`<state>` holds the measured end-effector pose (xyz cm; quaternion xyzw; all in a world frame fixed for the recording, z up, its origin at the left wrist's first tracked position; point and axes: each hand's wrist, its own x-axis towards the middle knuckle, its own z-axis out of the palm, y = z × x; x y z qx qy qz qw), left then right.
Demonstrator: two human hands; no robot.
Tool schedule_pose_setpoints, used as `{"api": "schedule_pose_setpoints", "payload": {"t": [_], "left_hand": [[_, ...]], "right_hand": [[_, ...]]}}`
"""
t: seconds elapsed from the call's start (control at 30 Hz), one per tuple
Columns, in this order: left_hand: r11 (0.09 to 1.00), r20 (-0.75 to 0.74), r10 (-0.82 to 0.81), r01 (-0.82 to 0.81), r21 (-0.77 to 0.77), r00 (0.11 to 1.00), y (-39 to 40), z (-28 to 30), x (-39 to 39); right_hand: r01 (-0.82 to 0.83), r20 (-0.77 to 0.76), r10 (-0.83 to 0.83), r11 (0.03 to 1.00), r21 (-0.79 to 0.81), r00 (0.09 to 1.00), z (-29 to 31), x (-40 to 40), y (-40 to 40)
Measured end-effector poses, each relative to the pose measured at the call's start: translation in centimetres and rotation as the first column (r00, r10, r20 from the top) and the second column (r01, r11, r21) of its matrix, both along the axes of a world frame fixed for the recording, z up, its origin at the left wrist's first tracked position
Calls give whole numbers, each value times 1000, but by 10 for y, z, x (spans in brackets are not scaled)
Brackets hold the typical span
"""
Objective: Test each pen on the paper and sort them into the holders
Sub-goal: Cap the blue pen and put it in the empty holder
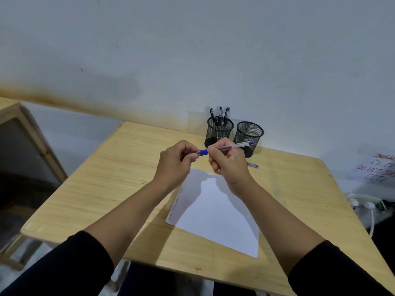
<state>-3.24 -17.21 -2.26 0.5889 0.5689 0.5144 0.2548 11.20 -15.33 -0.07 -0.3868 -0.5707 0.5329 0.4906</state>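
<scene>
uncapping, by the look of it: blue pen (pixel 224 147) held level above the paper (pixel 215 212), right hand (pixel 227 161) curled round the barrel, left hand (pixel 177 162) pinching the cap end. next, probably: cap off, tip down to the sheet, a short stroke, then into a holder. left mesh holder (pixel 219 131) already with three dark pens (pixel 220 116); right mesh holder (pixel 249 133) seemingly empty. another blue pen (pixel 253 165) flat on the wooden table (pixel 96 178), just behind the right hand. pale wall (pixel 192 50) behind, handwritten notice (pixel 378 169) at right.
</scene>
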Motion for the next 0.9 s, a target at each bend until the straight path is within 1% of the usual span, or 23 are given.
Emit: {"api": "schedule_pose_setpoints", "payload": {"t": [0.07, 0.2, 0.3, 0.43, 0.5, 0.6, 0.67, 0.8, 0.9], "left_hand": [[1000, -3, -1, 1, 7, 1000, -1, 2, 2], [999, 6, -32, 33, -23, 999, -4, -1, 4], [998, -53, -52, 50, -46, 997, -2, 2, 5], [997, -134, -18, 8, -76, 991, 5, 8, -2], [996, -159, -10, -3, -84, 987, 9, 9, -6], [996, -156, -32, 19, -83, 987, 16, 14, -3], [996, -139, -66, 59, -60, 988, 22, 18, 8], [983, -88, -180, 182, 12, 980, 35, 30, 43], [973, -38, -226, 227, 38, 973, 50, 41, 72]], "right_hand": [[-2, -7, 2, 1000, 16, 1000, 1, 2, -3], [-27, 33, 26, 999, 18, 999, -4, 12, -4], [-24, 40, 25, 1000, -19, 999, -9, 20, -5], [-9, -28, 6, 993, -116, 1000, -6, 35, -6], [-18, 29, 22, 991, -134, 999, -6, 44, -8], [-8, 268, 36, 995, -101, 963, -6, 54, -8], [-15, 369, 45, 996, -84, 928, -7, 58, -6], [-48, 401, 74, 996, -74, 913, -2, 69, 3], [2, 426, 14, 999, -37, 905, 3, 83, 17]]}}
